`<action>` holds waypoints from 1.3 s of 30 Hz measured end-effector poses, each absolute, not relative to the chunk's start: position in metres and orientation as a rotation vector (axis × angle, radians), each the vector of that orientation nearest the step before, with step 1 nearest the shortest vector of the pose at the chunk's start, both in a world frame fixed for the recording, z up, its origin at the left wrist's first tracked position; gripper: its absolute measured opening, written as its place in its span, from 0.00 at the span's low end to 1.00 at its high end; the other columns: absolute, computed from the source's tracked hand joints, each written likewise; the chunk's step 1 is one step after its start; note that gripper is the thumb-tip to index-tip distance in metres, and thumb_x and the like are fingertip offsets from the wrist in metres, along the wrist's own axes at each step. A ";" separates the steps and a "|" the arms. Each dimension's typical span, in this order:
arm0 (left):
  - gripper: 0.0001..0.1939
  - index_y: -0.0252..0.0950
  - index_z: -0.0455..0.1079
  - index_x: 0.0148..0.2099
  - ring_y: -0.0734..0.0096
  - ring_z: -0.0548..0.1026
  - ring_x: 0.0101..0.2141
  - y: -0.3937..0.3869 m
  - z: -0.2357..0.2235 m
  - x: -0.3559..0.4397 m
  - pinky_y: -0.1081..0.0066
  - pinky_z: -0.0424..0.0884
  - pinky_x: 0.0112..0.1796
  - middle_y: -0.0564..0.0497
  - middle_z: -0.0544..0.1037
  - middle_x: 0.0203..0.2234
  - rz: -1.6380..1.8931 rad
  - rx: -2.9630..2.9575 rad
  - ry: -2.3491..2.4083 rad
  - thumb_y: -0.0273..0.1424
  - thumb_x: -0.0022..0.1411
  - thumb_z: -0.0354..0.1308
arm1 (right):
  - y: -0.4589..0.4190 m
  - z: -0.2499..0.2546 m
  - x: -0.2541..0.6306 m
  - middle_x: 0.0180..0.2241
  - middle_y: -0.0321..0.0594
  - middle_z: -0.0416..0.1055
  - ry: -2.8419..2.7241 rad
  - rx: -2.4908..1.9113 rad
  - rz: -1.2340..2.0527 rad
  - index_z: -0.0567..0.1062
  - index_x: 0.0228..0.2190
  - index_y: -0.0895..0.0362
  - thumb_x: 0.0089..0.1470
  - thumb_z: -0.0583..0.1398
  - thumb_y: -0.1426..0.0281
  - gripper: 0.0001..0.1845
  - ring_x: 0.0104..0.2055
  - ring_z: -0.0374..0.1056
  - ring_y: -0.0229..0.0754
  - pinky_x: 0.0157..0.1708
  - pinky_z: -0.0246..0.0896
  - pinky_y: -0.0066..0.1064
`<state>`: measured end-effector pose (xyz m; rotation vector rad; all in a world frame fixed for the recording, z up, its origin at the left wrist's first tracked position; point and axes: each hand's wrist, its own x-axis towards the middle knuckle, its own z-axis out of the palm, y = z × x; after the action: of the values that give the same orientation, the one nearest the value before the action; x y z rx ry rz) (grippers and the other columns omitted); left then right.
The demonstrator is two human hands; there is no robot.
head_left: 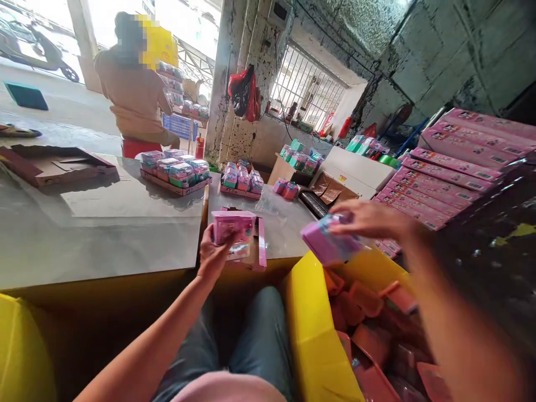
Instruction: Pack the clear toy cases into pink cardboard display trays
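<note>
Your two hands are working well apart, each clamping on a box of its own. Your left hand point(210, 252) is holding a pink box point(232, 223) in front of you, the thumb lying across its near face. That box is standing nearly upright, its broad face turning towards you and its top edge running left to right, almost level. It is covering part of an open pink carton point(262, 245) at the edge of the counter point(138, 234); whether the two are touching, you cannot tell from here.

Your right hand point(355, 219) is gripping a purple box point(329, 243) from above, over the rim of a yellow bin point(312, 312). This box is tilting, its long axis seeming to slope down to the right and its plain purple end facing left; blur is hiding the finer detail. Red tubs point(368, 298) are lying jumbled in the bin below.

Further back on the counter, wrapped packs point(182, 170) are sitting in a shallow tray point(176, 187), and a black roll point(313, 205) is lying slantwise. Pink cartons point(444, 178) are rising in a stack at your right
</note>
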<state>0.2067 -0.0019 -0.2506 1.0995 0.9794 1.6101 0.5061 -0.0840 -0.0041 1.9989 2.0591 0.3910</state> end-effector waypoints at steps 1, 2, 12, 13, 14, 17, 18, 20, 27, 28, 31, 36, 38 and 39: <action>0.40 0.36 0.67 0.57 0.66 0.76 0.38 0.007 -0.255 0.201 0.71 0.72 0.39 0.48 0.79 0.41 1.617 1.063 0.993 0.47 0.46 0.73 | -0.058 -0.012 0.499 0.53 0.46 0.73 2.022 2.001 0.333 0.74 0.54 0.53 0.57 0.62 0.49 0.29 0.53 0.71 0.49 0.53 0.66 0.38; 0.41 0.36 0.67 0.58 0.66 0.76 0.38 0.015 -0.259 0.196 0.72 0.71 0.38 0.48 0.79 0.41 1.618 1.037 0.994 0.47 0.45 0.73 | -0.031 -0.024 0.492 0.54 0.46 0.73 1.965 2.015 0.273 0.74 0.54 0.52 0.55 0.63 0.48 0.31 0.55 0.70 0.51 0.53 0.65 0.37; 0.35 0.36 0.72 0.53 0.64 0.78 0.38 0.056 -0.276 0.193 0.69 0.73 0.39 0.47 0.80 0.40 1.456 0.921 0.965 0.48 0.46 0.73 | 0.115 -0.170 0.469 0.51 0.51 0.75 1.669 2.244 -0.029 0.81 0.45 0.53 0.37 0.75 0.64 0.29 0.57 0.68 0.61 0.54 0.63 0.50; 0.34 0.35 0.72 0.52 0.64 0.79 0.37 0.060 -0.274 0.198 0.67 0.75 0.39 0.47 0.80 0.40 1.437 0.849 0.901 0.48 0.47 0.72 | 0.114 -0.172 0.470 0.55 0.53 0.71 1.668 2.292 0.022 0.79 0.48 0.53 0.41 0.74 0.62 0.31 0.61 0.64 0.63 0.56 0.61 0.53; 0.33 0.35 0.71 0.52 0.64 0.79 0.36 0.065 -0.271 0.204 0.65 0.76 0.39 0.46 0.80 0.40 1.430 0.765 0.826 0.48 0.48 0.71 | 0.112 -0.174 0.469 0.59 0.56 0.66 1.688 2.362 0.078 0.76 0.52 0.53 0.45 0.72 0.58 0.33 0.64 0.59 0.64 0.57 0.59 0.54; 0.32 0.37 0.70 0.54 0.65 0.80 0.38 0.076 -0.260 0.234 0.64 0.77 0.41 0.46 0.80 0.44 1.484 0.547 0.661 0.49 0.52 0.69 | 0.098 -0.191 0.447 0.61 0.57 0.61 2.057 2.747 -0.121 0.66 0.62 0.54 0.55 0.62 0.47 0.40 0.62 0.61 0.58 0.57 0.62 0.49; 0.33 0.38 0.69 0.56 0.65 0.80 0.39 0.078 -0.257 0.246 0.65 0.77 0.42 0.46 0.79 0.47 1.514 0.513 0.632 0.50 0.53 0.68 | 0.092 -0.201 0.434 0.60 0.55 0.63 2.279 2.872 -0.433 0.63 0.63 0.53 0.55 0.61 0.44 0.42 0.59 0.66 0.55 0.55 0.65 0.46; 0.34 0.39 0.66 0.60 0.64 0.80 0.42 0.081 -0.254 0.266 0.66 0.77 0.42 0.45 0.78 0.50 1.525 0.533 0.612 0.52 0.57 0.64 | 0.081 -0.224 0.409 0.59 0.49 0.66 2.631 2.862 -1.332 0.58 0.65 0.50 0.51 0.62 0.42 0.47 0.54 0.71 0.51 0.52 0.69 0.41; 0.30 0.33 0.70 0.57 0.56 0.77 0.49 0.110 -0.271 0.230 0.63 0.73 0.49 0.39 0.75 0.52 1.262 1.465 1.264 0.52 0.66 0.51 | 0.087 -0.222 0.423 0.48 0.44 0.74 2.683 2.807 -1.623 0.60 0.60 0.53 0.42 0.69 0.51 0.48 0.45 0.74 0.49 0.47 0.71 0.42; 0.29 0.33 0.69 0.59 0.54 0.75 0.52 0.120 -0.274 0.217 0.62 0.70 0.52 0.38 0.73 0.56 1.164 1.630 1.501 0.49 0.67 0.50 | 0.093 -0.213 0.428 0.45 0.43 0.74 2.698 2.786 -1.320 0.63 0.58 0.53 0.39 0.71 0.54 0.47 0.45 0.74 0.49 0.49 0.70 0.43; 0.30 0.31 0.66 0.61 0.48 0.71 0.57 0.154 -0.281 0.193 0.58 0.68 0.55 0.34 0.70 0.58 0.627 1.814 1.971 0.47 0.66 0.53 | 0.114 -0.198 0.421 0.47 0.44 0.74 2.682 2.513 -0.596 0.69 0.54 0.53 0.32 0.75 0.60 0.46 0.50 0.71 0.54 0.54 0.66 0.46; 0.17 0.37 0.74 0.48 0.50 0.78 0.49 0.181 -0.299 0.190 0.62 0.73 0.47 0.38 0.80 0.46 0.236 1.827 1.943 0.36 0.57 0.62 | 0.131 -0.220 0.391 0.55 0.49 0.70 2.728 2.282 -0.493 0.65 0.60 0.54 0.35 0.76 0.62 0.51 0.57 0.67 0.55 0.59 0.61 0.45; 0.18 0.38 0.73 0.50 0.51 0.78 0.49 0.178 -0.307 0.190 0.63 0.72 0.46 0.38 0.80 0.46 0.207 1.833 1.969 0.32 0.56 0.61 | 0.121 -0.238 0.396 0.58 0.48 0.65 2.777 2.389 -0.554 0.60 0.63 0.52 0.38 0.74 0.58 0.54 0.61 0.64 0.53 0.62 0.59 0.46; 0.19 0.38 0.72 0.51 0.51 0.78 0.49 0.176 -0.311 0.189 0.63 0.72 0.46 0.38 0.80 0.46 0.206 1.835 1.979 0.32 0.56 0.60 | 0.114 -0.248 0.401 0.60 0.49 0.63 2.791 2.467 -0.601 0.58 0.65 0.51 0.38 0.74 0.56 0.56 0.62 0.62 0.53 0.63 0.57 0.47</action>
<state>0.1892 0.1755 -0.3108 1.8349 1.9788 0.2057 0.4006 0.1141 -0.2482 2.4669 2.7910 -0.6009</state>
